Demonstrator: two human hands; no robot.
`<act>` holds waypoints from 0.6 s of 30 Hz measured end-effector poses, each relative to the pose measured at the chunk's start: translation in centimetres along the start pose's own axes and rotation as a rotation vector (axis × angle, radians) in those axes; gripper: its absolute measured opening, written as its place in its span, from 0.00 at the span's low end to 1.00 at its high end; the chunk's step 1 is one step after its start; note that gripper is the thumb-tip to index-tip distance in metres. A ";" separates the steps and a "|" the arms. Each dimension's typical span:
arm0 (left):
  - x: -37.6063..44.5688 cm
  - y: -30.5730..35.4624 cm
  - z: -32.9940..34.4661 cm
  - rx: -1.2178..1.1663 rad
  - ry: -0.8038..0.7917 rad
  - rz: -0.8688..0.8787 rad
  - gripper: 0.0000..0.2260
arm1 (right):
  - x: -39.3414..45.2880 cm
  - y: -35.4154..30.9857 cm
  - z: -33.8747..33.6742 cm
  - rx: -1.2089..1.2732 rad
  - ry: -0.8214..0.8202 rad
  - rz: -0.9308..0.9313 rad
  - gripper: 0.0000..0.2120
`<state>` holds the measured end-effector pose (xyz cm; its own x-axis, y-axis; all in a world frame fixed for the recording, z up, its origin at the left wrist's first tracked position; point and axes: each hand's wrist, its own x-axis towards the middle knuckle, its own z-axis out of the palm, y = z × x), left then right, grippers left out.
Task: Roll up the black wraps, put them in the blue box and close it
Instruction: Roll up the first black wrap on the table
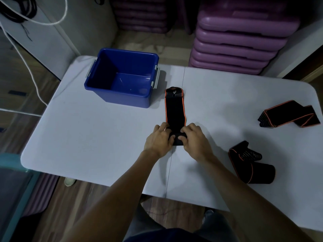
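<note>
A black wrap with orange edges (175, 105) lies stretched out on the white table (87, 137), its far end beside the blue box (122, 100). My left hand (160, 138) and my right hand (193, 138) both grip its near end, which is curled into a small roll between my fingers. The blue box stands open with nothing inside; no lid is in view. Two more black wraps lie loosely folded at the right: one (290, 114) near the far right edge, one (251, 163) close to the front edge.
Stacked purple plastic steps (244, 41) stand behind the table. A white cable (26, 55) hangs at the left. A teal chair edge (12, 163) shows at the lower left. The table has a centre seam (176, 70).
</note>
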<state>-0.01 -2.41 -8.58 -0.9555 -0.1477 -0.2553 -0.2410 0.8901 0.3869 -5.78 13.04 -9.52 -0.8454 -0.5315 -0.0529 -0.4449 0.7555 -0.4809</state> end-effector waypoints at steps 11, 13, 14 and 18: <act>0.4 0.0 0.5 -0.070 0.092 -0.039 0.12 | -0.1 0.5 0.1 -0.163 -0.065 -0.276 0.23; 0.7 0.1 0.4 -0.082 0.107 -0.043 0.11 | 0.4 0.4 -0.1 -0.187 -0.108 -0.252 0.24; 0.8 0.1 0.3 -0.090 0.102 -0.044 0.11 | 0.8 0.5 -0.2 -0.191 -0.119 -0.245 0.23; 1.4 -0.6 -0.4 -0.097 0.004 -0.026 0.18 | 2.5 0.5 -1.1 -0.162 -0.172 -0.228 0.16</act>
<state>-1.25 -3.36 -8.85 -0.9495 -0.1719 -0.2626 -0.2805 0.8401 0.4643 -8.47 12.50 -8.87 -0.6629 -0.7401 -0.1135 -0.6696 0.6538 -0.3524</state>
